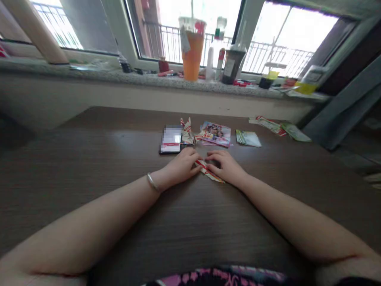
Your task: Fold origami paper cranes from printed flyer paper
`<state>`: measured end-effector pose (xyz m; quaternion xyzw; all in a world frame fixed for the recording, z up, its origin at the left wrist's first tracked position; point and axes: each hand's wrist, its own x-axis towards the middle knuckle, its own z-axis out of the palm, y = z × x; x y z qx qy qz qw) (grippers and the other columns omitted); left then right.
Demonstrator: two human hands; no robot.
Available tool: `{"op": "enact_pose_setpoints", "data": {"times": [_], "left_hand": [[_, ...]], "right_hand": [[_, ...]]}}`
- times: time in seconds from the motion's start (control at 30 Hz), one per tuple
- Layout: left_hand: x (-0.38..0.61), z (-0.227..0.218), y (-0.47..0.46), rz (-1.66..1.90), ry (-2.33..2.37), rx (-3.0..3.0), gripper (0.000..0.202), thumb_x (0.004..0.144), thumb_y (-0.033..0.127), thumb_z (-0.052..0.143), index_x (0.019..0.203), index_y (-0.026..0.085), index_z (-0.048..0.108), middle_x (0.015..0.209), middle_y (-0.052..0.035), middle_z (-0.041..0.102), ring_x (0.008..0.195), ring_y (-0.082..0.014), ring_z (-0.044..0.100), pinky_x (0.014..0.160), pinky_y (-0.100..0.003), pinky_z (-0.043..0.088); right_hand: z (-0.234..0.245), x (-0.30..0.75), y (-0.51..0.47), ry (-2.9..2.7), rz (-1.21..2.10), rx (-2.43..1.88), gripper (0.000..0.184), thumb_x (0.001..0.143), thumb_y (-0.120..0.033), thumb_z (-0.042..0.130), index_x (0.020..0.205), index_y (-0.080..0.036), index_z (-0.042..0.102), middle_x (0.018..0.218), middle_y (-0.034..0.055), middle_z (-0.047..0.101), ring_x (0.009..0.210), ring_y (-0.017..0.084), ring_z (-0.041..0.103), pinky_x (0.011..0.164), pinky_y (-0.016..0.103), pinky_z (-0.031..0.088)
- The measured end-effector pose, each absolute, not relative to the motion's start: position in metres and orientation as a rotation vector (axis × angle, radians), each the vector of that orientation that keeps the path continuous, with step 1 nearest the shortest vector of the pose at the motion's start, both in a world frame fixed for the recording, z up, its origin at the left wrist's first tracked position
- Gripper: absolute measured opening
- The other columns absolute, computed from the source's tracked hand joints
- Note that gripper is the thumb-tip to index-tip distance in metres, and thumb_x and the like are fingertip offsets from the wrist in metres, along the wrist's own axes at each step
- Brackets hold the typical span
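A folded strip of printed paper [214,174], cream with red, lies slantwise on the table between my hands. My left hand [187,163], with a silver bangle on its wrist, grips the strip's upper left end between thumb and fingers. From the other side, my right hand [225,166] bends over the strip; its thumb presses on the paper while the curled fingers stay a little apart from the thumb. Just beyond my left hand lies a phone [171,139] with a lit, blurred screen. Beside the phone stands a pointed folded-paper shape [188,134] in similar printed paper.
Printed leaflets [218,133] and a small stack of green-white papers [248,138] lie farther back on the brown table [125,174]. More paper pieces [269,125] are at back right. The windowsill holds an orange drink cup [193,55], a dark cup [232,65] and bottles.
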<state>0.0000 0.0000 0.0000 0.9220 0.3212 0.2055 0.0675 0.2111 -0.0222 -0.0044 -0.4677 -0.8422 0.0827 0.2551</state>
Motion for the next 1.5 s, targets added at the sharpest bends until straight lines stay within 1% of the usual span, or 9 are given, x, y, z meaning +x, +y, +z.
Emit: {"op": "enact_pose_setpoints", "data": {"times": [0.1, 0.2, 0.43, 0.63, 0.77, 1.0, 1.3, 1.5], "left_hand": [[-0.0014, 0.0012, -0.0020, 0.622, 0.930, 2.774, 0.019, 0.089, 0.029, 0.054, 0.101, 0.016, 0.061, 0.104, -0.0099, 0.058, 0.104, -0.0245, 0.050, 0.096, -0.039, 0.043], [-0.0022, 0.0010, -0.0026, 0.626, 0.915, 2.761, 0.017, 0.089, 0.029, 0.055, 0.100, 0.017, 0.059, 0.103, -0.0086, 0.058, 0.105, -0.0241, 0.050, 0.096, -0.039, 0.043], [-0.0013, 0.0032, -0.0028, 0.666, 0.889, 2.697, 0.015, 0.085, 0.026, 0.059, 0.097, 0.017, 0.057, 0.098, -0.0074, 0.059, 0.098, -0.0231, 0.053, 0.088, -0.037, 0.045], [-0.0008, 0.0073, -0.0048, 0.671, 0.871, 2.653, 0.014, 0.081, 0.021, 0.062, 0.093, 0.016, 0.058, 0.093, -0.0065, 0.061, 0.090, -0.0210, 0.056, 0.082, -0.034, 0.047], [-0.0009, 0.0079, -0.0050, 0.667, 0.863, 2.648, 0.013, 0.081, 0.021, 0.062, 0.093, 0.017, 0.058, 0.091, -0.0055, 0.062, 0.086, -0.0197, 0.057, 0.079, -0.033, 0.047], [-0.0016, 0.0066, -0.0050, 0.727, 0.847, 2.660, 0.014, 0.081, 0.022, 0.062, 0.093, 0.018, 0.057, 0.090, -0.0043, 0.062, 0.083, -0.0183, 0.058, 0.075, -0.030, 0.046], [-0.0024, 0.0068, -0.0050, 0.761, 0.846, 2.663, 0.007, 0.083, 0.019, 0.059, 0.089, 0.018, 0.057, 0.085, -0.0028, 0.061, 0.077, -0.0163, 0.058, 0.068, -0.027, 0.045], [-0.0023, 0.0084, -0.0054, 0.807, 0.882, 2.622, 0.008, 0.081, 0.016, 0.059, 0.087, 0.018, 0.055, 0.083, -0.0018, 0.060, 0.074, -0.0152, 0.057, 0.064, -0.026, 0.045]], "right_hand": [[-0.0042, 0.2123, -0.0229, -2.280, 0.253, -1.242, 0.021, 0.084, -0.030, 0.064, 0.099, -0.019, 0.073, 0.117, 0.0099, 0.067, 0.111, 0.026, 0.058, 0.100, 0.045, 0.045], [-0.0042, 0.2126, -0.0233, -2.273, 0.270, -1.206, 0.017, 0.083, -0.029, 0.065, 0.095, -0.020, 0.073, 0.114, 0.0096, 0.068, 0.110, 0.025, 0.059, 0.099, 0.044, 0.045], [-0.0053, 0.2128, -0.0234, -2.254, 0.301, -1.122, 0.011, 0.083, -0.028, 0.066, 0.084, -0.020, 0.073, 0.107, 0.0082, 0.071, 0.103, 0.023, 0.062, 0.094, 0.042, 0.047], [-0.0036, 0.2128, -0.0240, -2.262, 0.323, -1.077, 0.012, 0.083, -0.030, 0.066, 0.088, -0.021, 0.073, 0.105, 0.0071, 0.072, 0.101, 0.022, 0.063, 0.094, 0.041, 0.047], [-0.0017, 0.2122, -0.0253, -2.245, 0.347, -1.065, 0.010, 0.082, -0.029, 0.068, 0.084, -0.021, 0.073, 0.103, 0.0064, 0.072, 0.100, 0.022, 0.063, 0.093, 0.040, 0.047], [-0.0017, 0.2124, -0.0242, -2.178, 0.425, -1.014, 0.009, 0.080, -0.030, 0.070, 0.080, -0.021, 0.071, 0.094, 0.0062, 0.073, 0.092, 0.021, 0.066, 0.087, 0.037, 0.049], [0.0002, 0.2123, -0.0253, -2.190, 0.477, -1.011, 0.010, 0.082, -0.030, 0.068, 0.086, -0.021, 0.070, 0.093, 0.0053, 0.073, 0.090, 0.020, 0.066, 0.086, 0.035, 0.049], [0.0017, 0.2119, -0.0271, -2.191, 0.422, -1.064, 0.013, 0.082, -0.031, 0.068, 0.089, -0.020, 0.069, 0.091, 0.0052, 0.073, 0.089, 0.020, 0.065, 0.083, 0.034, 0.049]]}}
